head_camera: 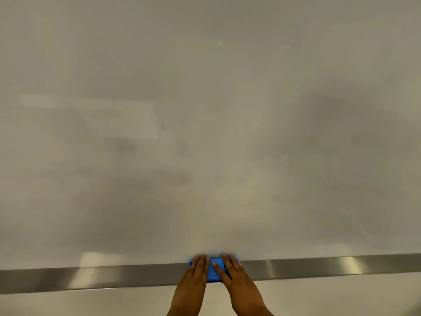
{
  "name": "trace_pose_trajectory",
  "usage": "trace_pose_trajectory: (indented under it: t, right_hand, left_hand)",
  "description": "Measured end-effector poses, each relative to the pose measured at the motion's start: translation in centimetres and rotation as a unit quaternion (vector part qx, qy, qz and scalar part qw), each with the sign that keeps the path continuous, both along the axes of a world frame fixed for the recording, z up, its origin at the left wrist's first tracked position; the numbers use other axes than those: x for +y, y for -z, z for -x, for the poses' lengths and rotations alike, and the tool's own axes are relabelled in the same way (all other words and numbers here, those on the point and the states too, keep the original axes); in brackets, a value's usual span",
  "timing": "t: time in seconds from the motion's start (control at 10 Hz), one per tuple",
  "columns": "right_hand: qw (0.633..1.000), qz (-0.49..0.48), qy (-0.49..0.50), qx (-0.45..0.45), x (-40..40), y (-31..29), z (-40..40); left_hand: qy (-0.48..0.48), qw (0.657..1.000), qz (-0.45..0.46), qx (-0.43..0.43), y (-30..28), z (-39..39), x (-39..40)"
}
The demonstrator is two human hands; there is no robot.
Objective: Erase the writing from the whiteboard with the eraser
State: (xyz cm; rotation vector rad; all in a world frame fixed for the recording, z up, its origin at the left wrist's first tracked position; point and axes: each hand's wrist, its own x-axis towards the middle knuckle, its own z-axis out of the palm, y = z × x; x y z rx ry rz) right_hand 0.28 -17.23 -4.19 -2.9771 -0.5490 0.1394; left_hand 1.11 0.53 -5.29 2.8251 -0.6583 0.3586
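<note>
The whiteboard (205,110) fills most of the head view, grey-white with faint smudges and no readable writing. A blue eraser (214,271) lies on the metal ledge (91,279) at the board's bottom edge, near the centre. My left hand (193,281) presses flat on the eraser's left end, fingers together. My right hand (234,279) presses flat on its right end. Both hands cover much of the eraser, leaving only its middle and outer corners visible.
The shiny metal ledge runs the full width below the board. Under it is a pale wall (91,302). Light reflections sit on the board at the lower left and on the ledge at the right.
</note>
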Motion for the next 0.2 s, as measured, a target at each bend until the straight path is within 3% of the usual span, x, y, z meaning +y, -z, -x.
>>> trace_pose_trajectory:
  t: [0.2]
  right_hand:
    - [0.99, 0.033, 0.016, -0.136, 0.15, -1.06, 0.5]
  left_hand:
    - [-0.008, 0.999, -0.023, 0.044, -1.14, 0.76, -0.43]
